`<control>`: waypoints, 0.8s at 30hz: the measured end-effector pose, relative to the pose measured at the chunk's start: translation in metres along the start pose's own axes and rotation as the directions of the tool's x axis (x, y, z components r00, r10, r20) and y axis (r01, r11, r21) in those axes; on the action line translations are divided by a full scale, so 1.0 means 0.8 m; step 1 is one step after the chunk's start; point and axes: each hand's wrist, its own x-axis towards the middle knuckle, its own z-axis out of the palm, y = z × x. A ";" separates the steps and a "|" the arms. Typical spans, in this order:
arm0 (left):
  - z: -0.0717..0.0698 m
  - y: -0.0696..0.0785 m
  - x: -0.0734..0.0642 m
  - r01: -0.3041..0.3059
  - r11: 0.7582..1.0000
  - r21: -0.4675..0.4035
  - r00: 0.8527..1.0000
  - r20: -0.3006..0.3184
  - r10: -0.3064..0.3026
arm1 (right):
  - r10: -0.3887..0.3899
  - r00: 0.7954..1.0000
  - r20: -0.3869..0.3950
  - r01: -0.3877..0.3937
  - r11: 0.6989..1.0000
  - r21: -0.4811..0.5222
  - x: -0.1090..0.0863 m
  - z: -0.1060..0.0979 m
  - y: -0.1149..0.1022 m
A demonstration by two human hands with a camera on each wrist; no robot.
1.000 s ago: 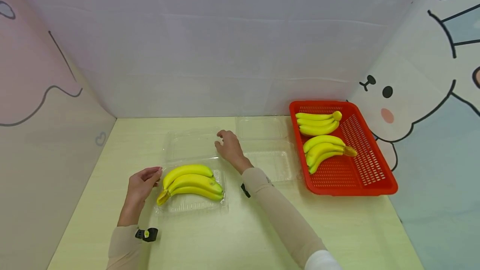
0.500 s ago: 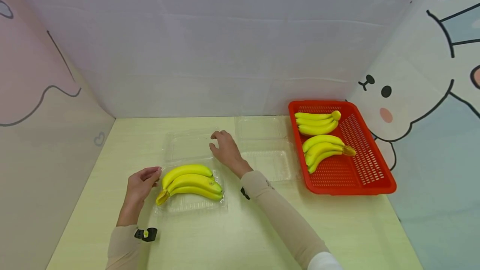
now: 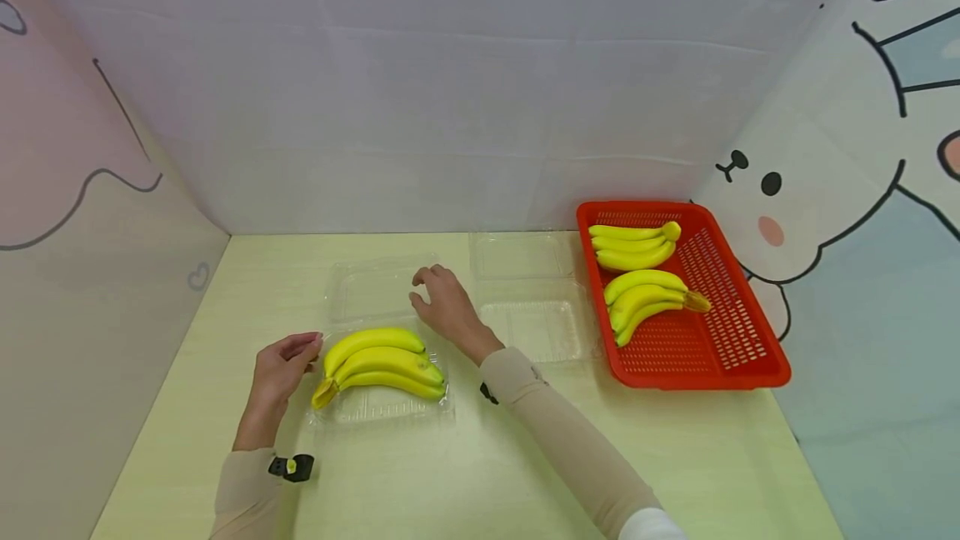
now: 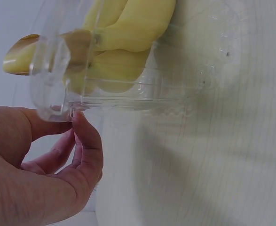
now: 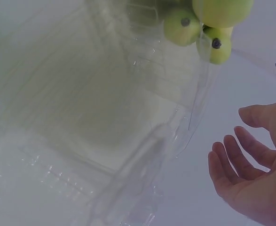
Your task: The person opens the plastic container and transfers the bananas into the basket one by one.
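Note:
A bunch of yellow bananas [image 3: 386, 365] lies in a clear plastic clamshell box [image 3: 375, 415], stem end to the left. The box's lid [image 3: 375, 290] is folded back behind it. My left hand [image 3: 279, 369] is at the box's left side; in the left wrist view its thumb and forefinger pinch the edge of the rim [image 4: 58, 110]. Over the right part of the lid my right hand [image 3: 448, 307] hovers, holding nothing. Its fingers are loosely bent and apart from the thumb in the right wrist view, beside the banana tips [image 5: 215, 44].
A second clear plastic box [image 3: 536, 327] lies with its lid back to the right of my right hand. Further right stands a red plastic basket [image 3: 750, 373] with two banana bunches [image 3: 637, 248] in it. A wall [image 3: 450, 132] rises behind the table [image 3: 487, 473].
My right hand has shifted slightly left over the lid. The left hand stays at the box's rim, and the bananas have not moved.

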 end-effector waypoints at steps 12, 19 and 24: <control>0.004 -0.003 0.002 0.015 1.000 -0.004 1.000 0.004 -0.015 | -0.071 0.997 0.032 0.072 0.997 -0.034 -0.009 0.006 -0.010; 0.004 -0.005 0.003 0.018 1.000 -0.015 1.000 0.006 -0.018 | -0.135 0.990 0.034 0.137 0.989 -0.058 -0.012 0.008 -0.016; 0.005 -0.006 0.005 0.010 1.000 -0.017 1.000 0.007 -0.010 | -0.183 0.982 0.046 0.186 0.979 -0.083 -0.014 0.008 -0.022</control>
